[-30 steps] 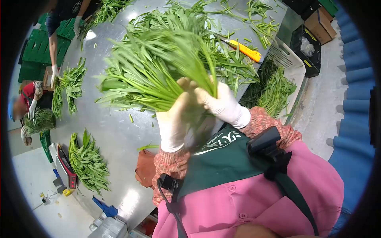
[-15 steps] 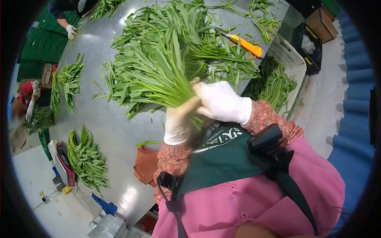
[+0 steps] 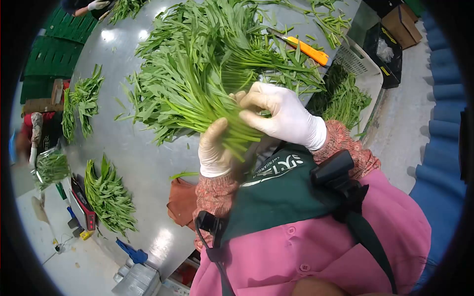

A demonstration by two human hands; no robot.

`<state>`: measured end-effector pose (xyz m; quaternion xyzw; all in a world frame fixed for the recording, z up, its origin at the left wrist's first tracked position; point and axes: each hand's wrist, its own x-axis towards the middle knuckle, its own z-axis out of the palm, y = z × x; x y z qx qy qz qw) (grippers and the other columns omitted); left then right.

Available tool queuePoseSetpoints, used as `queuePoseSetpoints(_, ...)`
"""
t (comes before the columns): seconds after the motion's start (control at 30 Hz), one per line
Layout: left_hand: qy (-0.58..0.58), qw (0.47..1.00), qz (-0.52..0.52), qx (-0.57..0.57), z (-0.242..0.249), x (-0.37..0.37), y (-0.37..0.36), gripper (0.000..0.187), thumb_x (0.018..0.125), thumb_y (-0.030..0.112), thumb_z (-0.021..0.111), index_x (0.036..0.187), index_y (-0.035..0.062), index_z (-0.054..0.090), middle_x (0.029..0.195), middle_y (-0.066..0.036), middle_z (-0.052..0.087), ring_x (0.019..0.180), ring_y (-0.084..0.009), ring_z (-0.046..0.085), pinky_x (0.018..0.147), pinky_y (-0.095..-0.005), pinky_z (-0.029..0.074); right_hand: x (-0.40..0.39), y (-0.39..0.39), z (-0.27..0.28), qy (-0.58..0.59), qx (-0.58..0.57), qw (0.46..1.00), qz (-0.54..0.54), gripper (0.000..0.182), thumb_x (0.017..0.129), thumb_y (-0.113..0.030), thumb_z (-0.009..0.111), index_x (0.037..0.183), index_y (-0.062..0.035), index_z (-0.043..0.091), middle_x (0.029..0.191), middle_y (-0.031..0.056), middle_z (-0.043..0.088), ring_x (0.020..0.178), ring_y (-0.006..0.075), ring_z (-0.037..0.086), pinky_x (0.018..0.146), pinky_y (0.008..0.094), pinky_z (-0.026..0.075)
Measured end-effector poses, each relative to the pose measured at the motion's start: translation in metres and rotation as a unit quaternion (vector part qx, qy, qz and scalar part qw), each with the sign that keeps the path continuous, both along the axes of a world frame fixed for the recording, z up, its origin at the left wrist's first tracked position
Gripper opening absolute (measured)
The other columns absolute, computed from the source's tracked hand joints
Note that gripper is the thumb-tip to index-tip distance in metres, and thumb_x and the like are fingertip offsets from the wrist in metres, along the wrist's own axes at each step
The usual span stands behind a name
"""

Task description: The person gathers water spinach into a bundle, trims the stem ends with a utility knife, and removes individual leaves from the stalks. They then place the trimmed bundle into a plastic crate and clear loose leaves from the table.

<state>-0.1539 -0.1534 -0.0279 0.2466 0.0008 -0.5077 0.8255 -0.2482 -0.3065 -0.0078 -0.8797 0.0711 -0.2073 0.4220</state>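
Both my hands wear white gloves. My left hand (image 3: 215,150) is closed round the stem ends of a bunch of water spinach (image 3: 212,101), its thumb upright beside the cut stems. On the bunch's other side, my right hand (image 3: 284,113) has its fingers curled and thumb pressed in against the stems. The leaves point away from me over a large heap of the same greens (image 3: 165,74). Some of my fingertips are hidden behind the stems. Beyond my right hand, a knife with an orange handle (image 3: 308,52) lies on loose stems.
The metal table (image 3: 153,187) bears smaller bunches of greens (image 3: 108,197) at left. A scale with a red display (image 3: 84,209) stands by its edge. At right is a white crate (image 3: 373,74) with greens inside. Co-workers' gloved hands show at the top (image 3: 98,5) and far left.
My right hand has shifted slightly up and its fingers have loosened from my left hand. My left thumb has risen off the stems. At far left, a person's bag of greens has come up.
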Motion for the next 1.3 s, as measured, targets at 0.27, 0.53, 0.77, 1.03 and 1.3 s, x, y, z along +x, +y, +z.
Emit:
queuePoseSetpoints(0.27,0.117,0.989,-0.036,-0.077,0.004,-0.009,0.001,0.063,0.085,0.018,0.068,0.139,-0.002,0.043,0.132,-0.021,0.055,0.121,-0.0324,0.057,0.107,-0.0459,0.044,0.004,0.016,0.001,0.049,0.31,0.949,-0.03,0.018,0.089,-0.009,0.069,0.104,-0.0004,0.065,0.081,0.0009,0.066,0.074,0.0027,0.055,0.066,0.0243,0.048)
queuePoseSetpoints(0.53,-0.017,0.999,-0.003,0.033,0.013,-0.013,-0.003,0.05,0.085,0.004,0.065,0.132,-0.0004,0.05,0.113,-0.013,0.064,0.107,-0.0272,0.061,0.097,-0.0416,0.049,0.005,0.003,0.003,-0.084,0.139,0.982,-0.095,0.01,0.085,-0.007,0.069,0.094,-0.0036,0.064,0.082,0.0098,0.066,0.069,0.0213,0.065,0.064,0.0301,0.05)
queuePoseSetpoints(0.77,-0.017,0.999,-0.028,-0.012,-0.015,0.003,0.011,0.052,0.085,0.006,0.066,0.133,-0.0008,0.048,0.105,-0.011,0.062,0.102,-0.0279,0.057,0.099,-0.0429,0.044,-0.063,-0.131,0.019,-0.202,0.047,0.912,-0.355,0.02,0.089,-0.01,0.07,0.107,-0.0015,0.068,0.09,0.0027,0.068,0.082,0.009,0.062,0.076,0.025,0.05)
queuePoseSetpoints(1.03,-0.065,0.997,0.008,0.043,-0.02,-0.002,0.001,0.044,0.088,0.007,0.067,0.128,-0.0004,0.052,0.099,-0.009,0.063,0.096,-0.0265,0.058,0.095,-0.0407,0.046,-0.054,-0.052,0.029,0.075,-0.005,0.99,-0.116,0.032,0.082,-0.026,0.075,0.106,-0.006,0.069,0.08,0.0102,0.07,0.073,0.0212,0.069,0.067,0.0359,0.053)
queuePoseSetpoints(1.3,-0.105,0.991,0.03,0.074,0.011,-0.009,0.002,0.035,0.086,0.005,0.065,0.119,-0.0001,0.053,0.098,-0.014,0.068,0.115,-0.0353,0.06,0.106,-0.0473,0.043,-0.019,0.007,-0.02,0.067,-0.062,0.99,0.104,0.02,0.092,-0.028,0.062,0.088,-0.0093,0.059,0.071,0.0142,0.062,0.068,0.038,0.062,0.06,0.0474,0.047)
